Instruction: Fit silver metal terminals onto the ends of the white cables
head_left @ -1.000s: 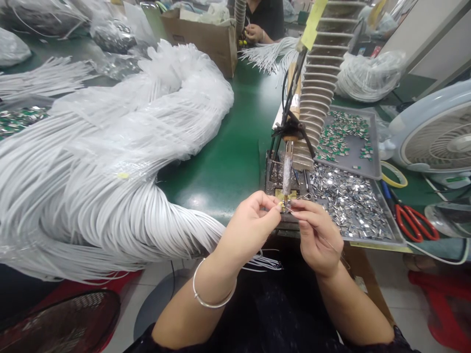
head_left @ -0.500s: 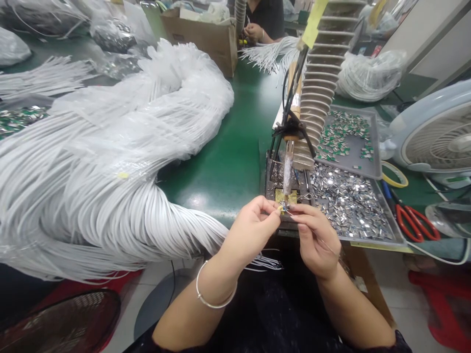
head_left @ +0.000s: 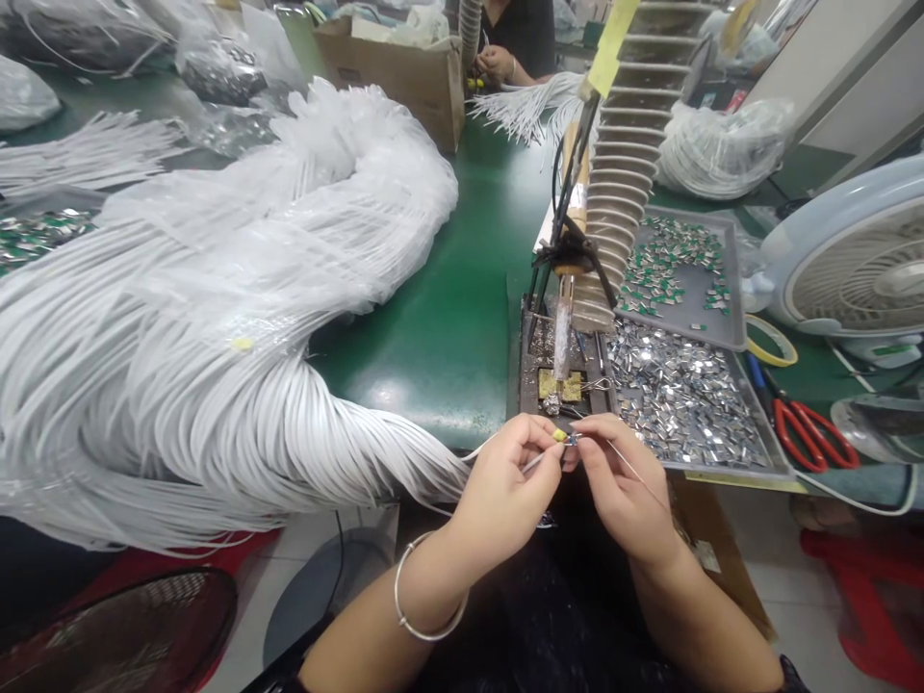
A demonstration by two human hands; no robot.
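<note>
My left hand is closed in a pinch on the end of a white cable, with a bit of yellow at its fingertips. Facing it, my right hand has its fingers pressed together at a tiny metal part, which meets the cable end between both hands. A thin wire runs back across the right hand. Just beyond the fingers, a soldering iron hangs tip down over a holder with a yellow sponge. The exact joint is too small to make out.
A large bundle of white cables fills the left side. At right lie a tray of metal shells, a tray of green boards, red-handled scissors and a fan. A ribbed hose stands behind the iron.
Both hands have come down toward my body, away from the iron's tip, carrying the cable end and small part with them. The fingertips stay together.
</note>
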